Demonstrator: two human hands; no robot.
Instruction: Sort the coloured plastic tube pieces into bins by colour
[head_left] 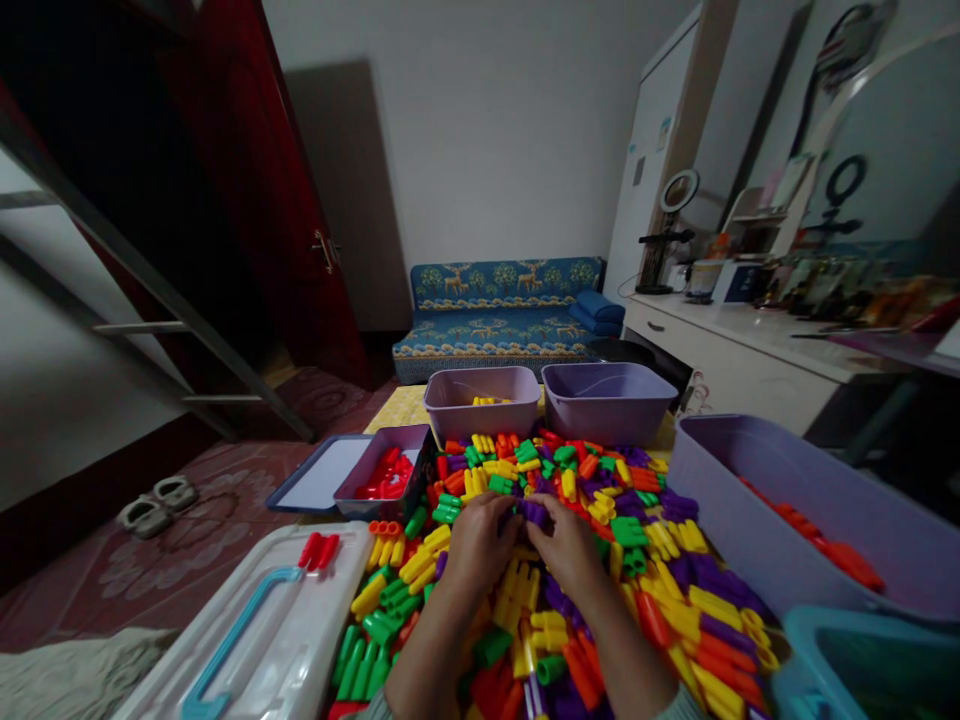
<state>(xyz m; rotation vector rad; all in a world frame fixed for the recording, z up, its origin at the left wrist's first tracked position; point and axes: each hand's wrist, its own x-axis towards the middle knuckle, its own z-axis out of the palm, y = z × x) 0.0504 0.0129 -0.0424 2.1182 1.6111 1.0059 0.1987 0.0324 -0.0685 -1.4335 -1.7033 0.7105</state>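
My left hand [480, 530] and my right hand [564, 540] meet over a broad heap of plastic building pieces [517, 590] in yellow, green, red and purple. Between my fingertips is a purple building piece [534, 513], gripped from both sides. My right thumb and fingers close on its right end. The left fingers are curled at its left side, partly hiding it. Below my wrists lie more yellow pieces [517, 592] and a green piece [493, 647].
Lilac bins [482, 410], [609, 405] stand behind the heap, with a larger lilac bin [697, 470] holding red pieces at right. A smaller box [382, 450] of red pieces is at left, near a white lid [300, 590] with a blue handle. A turquoise bin [806, 640] is front right.
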